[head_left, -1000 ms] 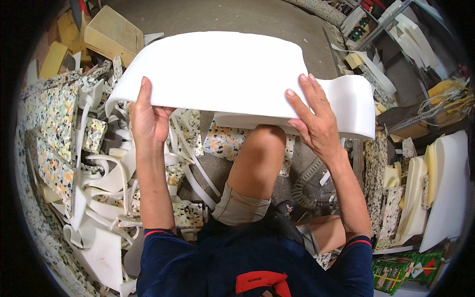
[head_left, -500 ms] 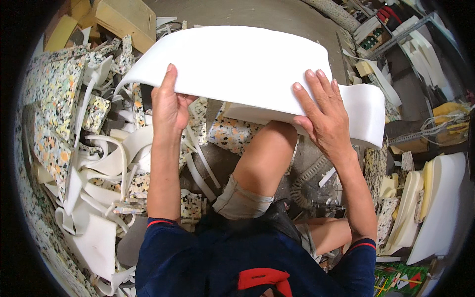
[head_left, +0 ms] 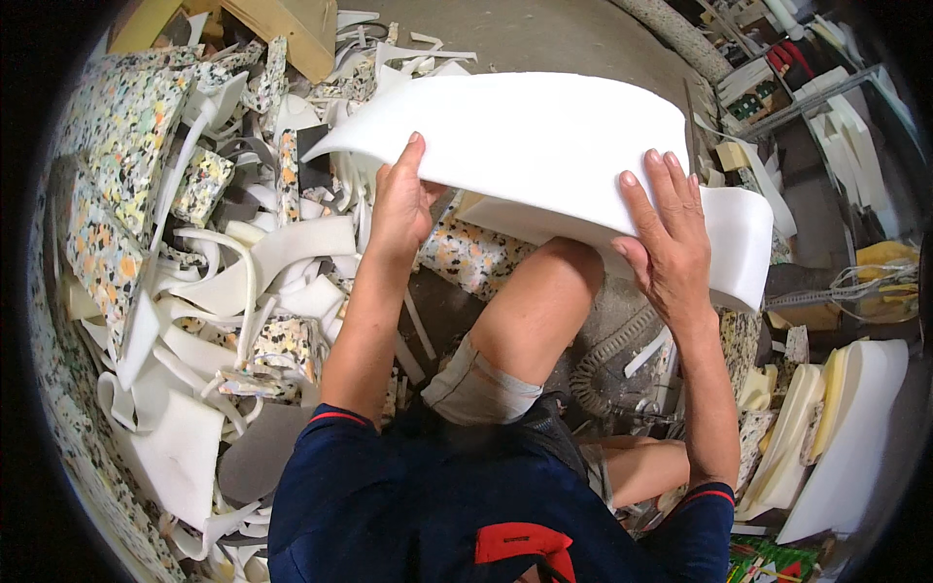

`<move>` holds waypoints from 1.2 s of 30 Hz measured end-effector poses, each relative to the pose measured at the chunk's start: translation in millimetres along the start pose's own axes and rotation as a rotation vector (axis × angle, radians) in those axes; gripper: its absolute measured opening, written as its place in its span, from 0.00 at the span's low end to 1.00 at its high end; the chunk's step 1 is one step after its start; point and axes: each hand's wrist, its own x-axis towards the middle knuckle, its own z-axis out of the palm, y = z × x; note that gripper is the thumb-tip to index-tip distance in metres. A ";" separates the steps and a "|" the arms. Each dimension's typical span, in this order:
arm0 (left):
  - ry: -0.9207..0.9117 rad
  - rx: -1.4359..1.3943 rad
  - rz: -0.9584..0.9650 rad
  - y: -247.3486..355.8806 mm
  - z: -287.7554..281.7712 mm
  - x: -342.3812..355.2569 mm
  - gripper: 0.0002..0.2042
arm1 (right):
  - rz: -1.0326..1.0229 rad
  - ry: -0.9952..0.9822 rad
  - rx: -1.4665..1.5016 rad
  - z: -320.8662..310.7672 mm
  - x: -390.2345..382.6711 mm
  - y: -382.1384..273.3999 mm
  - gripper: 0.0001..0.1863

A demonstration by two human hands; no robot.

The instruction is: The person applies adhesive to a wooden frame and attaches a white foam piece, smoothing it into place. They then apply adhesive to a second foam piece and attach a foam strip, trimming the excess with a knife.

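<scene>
A curved white foam piece (head_left: 525, 126), with a rounded step at its right end, spans the upper middle over my raised knee. My left hand (head_left: 398, 199) grips its near edge toward the left, thumb on top and the other fingers partly hidden underneath. My right hand (head_left: 666, 233) lies on the right part of the top face, fingers stretched out and thumb at the near edge. Below the white piece shows a paler cream underside or second layer (head_left: 496, 214); I cannot tell which. A speckled multicolour foam sheet (head_left: 452, 262) lies behind the knee.
Piled white foam offcuts (head_left: 185, 447) and speckled sheets (head_left: 112, 243) fill the left. A coiled hose (head_left: 607, 350) lies right of my knee. Cut foam pieces (head_left: 782, 437) stand at lower right, and a metal rack (head_left: 816, 97) at upper right. Grey floor (head_left: 544, 39) shows beyond.
The foam piece and both hands have shifted rightward in view, my left hand most, with the piece's right end lower. The surroundings have shifted somewhat too, as the view turned.
</scene>
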 end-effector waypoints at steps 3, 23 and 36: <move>-0.011 -0.029 -0.012 -11.9 -2.9 5.0 0.25 | -0.006 0.007 -0.003 1.1 -0.1 0.4 0.31; 0.076 -0.049 -0.133 -51.0 17.1 -10.7 0.30 | 0.015 -0.021 0.023 -1.7 -2.7 -2.8 0.32; 0.098 0.015 -0.115 -62.0 23.0 -4.7 0.26 | 0.021 -0.209 -0.061 -13.1 27.9 -46.0 0.36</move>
